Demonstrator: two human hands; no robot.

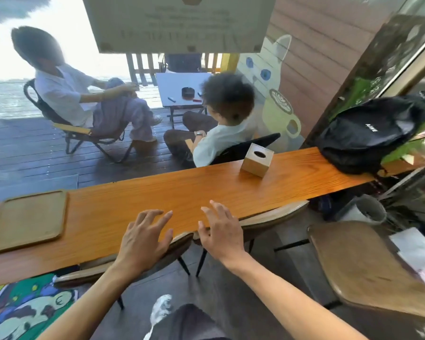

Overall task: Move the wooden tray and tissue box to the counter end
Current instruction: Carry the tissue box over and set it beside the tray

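A flat wooden tray (28,220) lies on the long wooden counter (138,200) at its left part. A square wooden tissue box (257,157) with an oval slot on top stands on the counter to the right of centre, near the far edge. My left hand (145,238) and my right hand (220,233) hover side by side over the counter's near edge, between tray and box. Both have fingers spread and hold nothing. Neither hand touches the tray or the box.
A black backpack (371,134) sits on the counter's right end. Wooden chair backs (268,218) are tucked under the near edge, and a brown chair seat (368,271) stands at right. Beyond the counter two people (221,128) sit on a deck by a small white table (179,88).
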